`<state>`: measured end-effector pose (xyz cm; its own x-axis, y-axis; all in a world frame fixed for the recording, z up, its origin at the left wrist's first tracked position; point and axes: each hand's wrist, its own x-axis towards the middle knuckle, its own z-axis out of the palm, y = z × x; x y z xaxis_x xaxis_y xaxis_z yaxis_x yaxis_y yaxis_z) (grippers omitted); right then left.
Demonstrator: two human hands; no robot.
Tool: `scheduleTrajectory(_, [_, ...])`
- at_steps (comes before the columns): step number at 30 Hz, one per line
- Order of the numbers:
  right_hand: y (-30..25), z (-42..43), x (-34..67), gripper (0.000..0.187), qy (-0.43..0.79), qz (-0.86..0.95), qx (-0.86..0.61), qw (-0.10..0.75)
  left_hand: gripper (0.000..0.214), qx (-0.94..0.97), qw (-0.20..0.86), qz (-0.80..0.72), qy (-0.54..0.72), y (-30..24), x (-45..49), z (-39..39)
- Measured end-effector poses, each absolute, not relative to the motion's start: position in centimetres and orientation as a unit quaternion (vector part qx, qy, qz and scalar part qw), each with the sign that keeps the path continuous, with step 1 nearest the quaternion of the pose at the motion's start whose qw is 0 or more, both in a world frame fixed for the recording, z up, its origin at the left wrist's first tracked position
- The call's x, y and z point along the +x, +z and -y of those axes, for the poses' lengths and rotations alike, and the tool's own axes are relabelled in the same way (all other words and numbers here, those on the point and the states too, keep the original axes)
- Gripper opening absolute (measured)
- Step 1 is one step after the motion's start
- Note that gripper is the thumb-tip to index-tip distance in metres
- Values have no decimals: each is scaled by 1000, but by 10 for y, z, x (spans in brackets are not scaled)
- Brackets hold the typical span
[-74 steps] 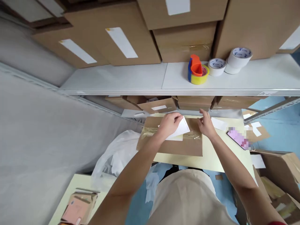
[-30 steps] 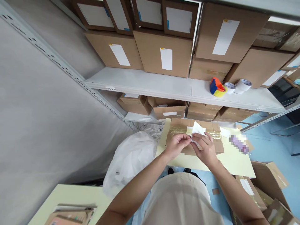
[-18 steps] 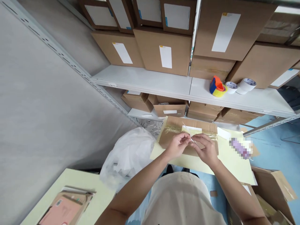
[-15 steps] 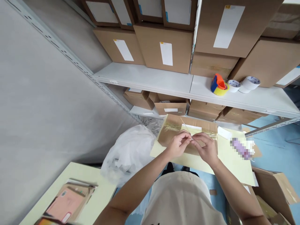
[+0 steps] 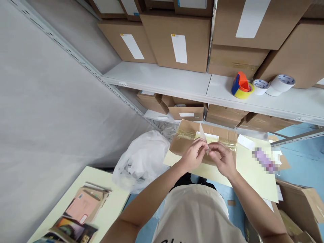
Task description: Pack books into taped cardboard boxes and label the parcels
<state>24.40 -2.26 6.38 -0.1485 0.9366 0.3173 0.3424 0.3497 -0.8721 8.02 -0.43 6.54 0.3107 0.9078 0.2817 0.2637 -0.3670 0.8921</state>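
Observation:
A thin whitish slip of paper [image 5: 203, 132], seen almost edge-on, stands up between my two hands. My left hand [image 5: 193, 155] pinches its lower edge between thumb and fingers. At the slip's lower corner, the closed fingertips of my right hand [image 5: 222, 158] meet it. Both hands hover over a flat cardboard box [image 5: 183, 145], which has shiny clear tape on both ends. A white label [image 5: 212, 137] lies on top of that box, partly hidden behind the slip and my fingers. The box rests on a pale yellow table [image 5: 258, 182].
Ahead, a grey shelf [image 5: 162, 79] holds several cartons, a tape dispenser [image 5: 241, 86] and white tape rolls [image 5: 282, 82]. A white plastic bag [image 5: 141, 158] stands left of the table. An open carton [image 5: 296, 202] is at the right. Envelopes [image 5: 83, 206] lie on a side table.
The slip has turned so more of its face shows. My hands stay together over the box with little movement. The camera view has tilted slightly downward.

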Motion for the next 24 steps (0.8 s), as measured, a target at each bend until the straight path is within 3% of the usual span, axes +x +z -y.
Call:
scheduleTrajectory(7, [65, 10, 228, 27, 389, 613, -520, 451, 15, 727, 443, -385, 355, 71, 44, -15])
scheduleTrajectory(14, [63, 6, 222, 38, 415, 494, -609, 461, 18, 541, 597, -511, 298, 72, -32, -50])
scheduleTrajectory(20, [59, 6, 216, 43, 354, 416, -672, 500, 10, 477, 550, -619, 295, 76, -87, -87])
scheduleTrajectory(24, [52, 9, 213, 44, 301, 372, -694, 539, 9, 498, 462, -684, 266, 68, -105, -126])
